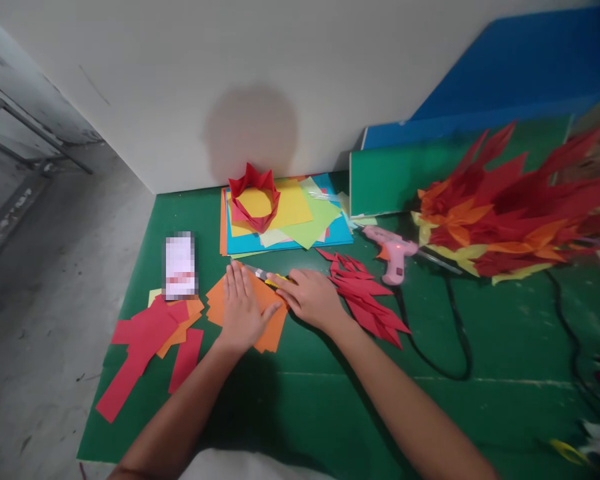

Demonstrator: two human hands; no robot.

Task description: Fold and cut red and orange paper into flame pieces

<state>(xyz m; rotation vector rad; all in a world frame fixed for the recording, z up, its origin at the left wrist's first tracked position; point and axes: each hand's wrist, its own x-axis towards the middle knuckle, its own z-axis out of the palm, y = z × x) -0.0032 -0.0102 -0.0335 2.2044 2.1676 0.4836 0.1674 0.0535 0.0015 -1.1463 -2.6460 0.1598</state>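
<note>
My left hand point(241, 308) lies flat with its fingers stretched out, pressing down a small stack of orange paper point(274, 327) on the green mat point(330, 413). My right hand point(311, 297) is closed around a yellow utility knife point(269, 279), whose blade end points left along the top edge of the orange paper. Folded red paper points point(367, 297) lie just right of my right hand.
Red and orange paper strips point(150, 347) and a phone point(180, 265) lie at the left. A stack of coloured sheets point(300, 223) with a red paper crown point(254, 197) sits behind. A pink glue gun point(395, 253) with a black cord and a red-orange paper flame piece point(510, 207) are at the right.
</note>
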